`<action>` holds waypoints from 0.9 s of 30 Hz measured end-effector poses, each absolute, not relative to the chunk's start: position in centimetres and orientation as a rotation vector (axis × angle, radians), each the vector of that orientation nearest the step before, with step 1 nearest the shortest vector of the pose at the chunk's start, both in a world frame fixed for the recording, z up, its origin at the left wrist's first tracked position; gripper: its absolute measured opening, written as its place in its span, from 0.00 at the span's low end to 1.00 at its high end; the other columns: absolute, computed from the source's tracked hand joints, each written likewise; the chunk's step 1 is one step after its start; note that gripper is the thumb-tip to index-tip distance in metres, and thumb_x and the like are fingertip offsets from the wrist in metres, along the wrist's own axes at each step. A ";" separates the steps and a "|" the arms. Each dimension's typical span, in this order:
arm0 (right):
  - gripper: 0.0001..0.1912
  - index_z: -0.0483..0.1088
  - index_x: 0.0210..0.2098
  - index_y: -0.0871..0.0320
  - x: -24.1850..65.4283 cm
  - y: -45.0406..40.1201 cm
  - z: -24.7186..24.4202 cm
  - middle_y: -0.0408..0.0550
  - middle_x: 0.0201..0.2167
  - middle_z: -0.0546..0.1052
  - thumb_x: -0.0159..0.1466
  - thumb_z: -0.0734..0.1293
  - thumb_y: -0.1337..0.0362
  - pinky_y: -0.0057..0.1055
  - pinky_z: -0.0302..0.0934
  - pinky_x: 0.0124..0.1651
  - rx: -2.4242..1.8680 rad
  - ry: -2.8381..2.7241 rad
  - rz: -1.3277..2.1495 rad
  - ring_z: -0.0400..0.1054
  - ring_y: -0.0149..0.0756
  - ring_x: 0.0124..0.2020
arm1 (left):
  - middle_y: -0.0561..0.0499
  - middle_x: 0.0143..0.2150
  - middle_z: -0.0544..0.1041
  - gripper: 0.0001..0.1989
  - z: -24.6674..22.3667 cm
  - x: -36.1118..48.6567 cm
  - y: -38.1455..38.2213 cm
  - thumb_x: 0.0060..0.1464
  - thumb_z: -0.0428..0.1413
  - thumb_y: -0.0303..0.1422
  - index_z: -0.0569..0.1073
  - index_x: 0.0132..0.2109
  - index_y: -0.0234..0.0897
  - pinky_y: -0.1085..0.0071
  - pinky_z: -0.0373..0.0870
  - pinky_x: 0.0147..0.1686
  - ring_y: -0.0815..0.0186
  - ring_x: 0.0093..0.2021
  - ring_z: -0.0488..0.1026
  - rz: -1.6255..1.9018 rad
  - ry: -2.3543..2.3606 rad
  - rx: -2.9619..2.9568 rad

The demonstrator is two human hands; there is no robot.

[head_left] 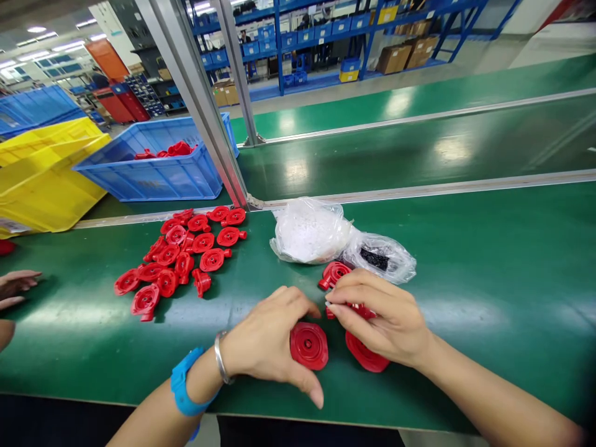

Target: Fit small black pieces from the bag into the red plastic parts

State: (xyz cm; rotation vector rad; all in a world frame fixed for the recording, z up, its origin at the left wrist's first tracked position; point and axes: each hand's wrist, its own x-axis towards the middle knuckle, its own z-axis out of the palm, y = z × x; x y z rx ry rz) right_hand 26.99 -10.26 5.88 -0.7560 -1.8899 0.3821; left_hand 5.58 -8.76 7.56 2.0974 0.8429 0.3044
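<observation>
My left hand (pixel 274 335) curves around the left side of a round red plastic housing (pixel 309 346) lying on the green bench. Its thumb and fingers are spread apart, not closed on the housing. My right hand (pixel 382 316) pinches a small whitish piece (pixel 328 303) between thumb and fingertips; its exact kind is too small to tell. Under that hand lies a second red housing (pixel 367 354), partly hidden. Just beyond the fingers sits a red housing with a side spout (pixel 334 274), and more red plastic shows beneath the fingers.
Clear plastic bags, one with white pieces (pixel 310 233) and one with black pieces (pixel 375 257), lie ahead. Several red housings (pixel 167 254) spread to the left. Behind stand a blue crate (pixel 172 177), a yellow bin (pixel 51 180) and a metal post (pixel 200 93). Another person's hand (pixel 16 287) is at far left.
</observation>
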 end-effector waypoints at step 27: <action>0.07 0.74 0.37 0.63 26.1 -11.3 6.1 0.52 0.34 0.73 0.61 0.66 0.76 0.32 0.65 0.35 -0.790 -2.038 0.299 0.66 0.34 0.33 | 0.47 0.47 0.75 0.26 6.4 5.9 -10.0 0.51 0.59 0.27 0.62 0.57 0.38 0.71 0.74 0.45 0.65 0.46 0.74 0.835 0.932 2.394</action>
